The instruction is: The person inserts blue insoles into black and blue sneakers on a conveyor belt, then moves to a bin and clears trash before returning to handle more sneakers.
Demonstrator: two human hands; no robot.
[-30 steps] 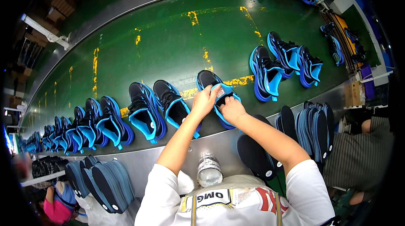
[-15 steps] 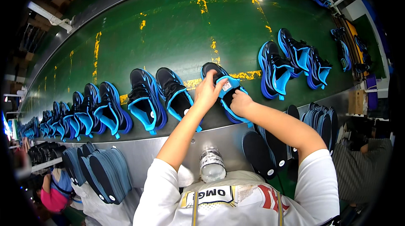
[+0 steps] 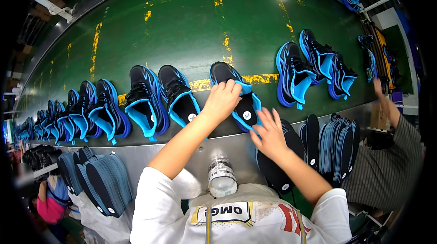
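A black sneaker (image 3: 222,71) with bright blue lining and sole lies on the green belt in front of me, toe pointing away. My left hand (image 3: 222,101) is closed on the sneaker's tongue at the opening. Inside the shoe lies a black insole (image 3: 246,106) with a white round mark at its heel. Beside the shoe's heel, my right hand (image 3: 271,138) holds nothing, its fingers spread. Left of it stands a pair of matching sneakers (image 3: 172,80), each with its opening toward me.
More sneakers (image 3: 107,107) line the belt (image 3: 182,21) leftward; several stand at right (image 3: 291,71). Insole stacks (image 3: 107,180) (image 3: 337,148) sit along the metal edge. A clear jar (image 3: 223,180) stands near my body. A co-worker's arm (image 3: 387,103) reaches in at right.
My right hand has come out of the sneaker and its fingers have spread. The insole's white mark now shows inside. The row of shoes sits a little further left. A co-worker's arm has appeared at right.
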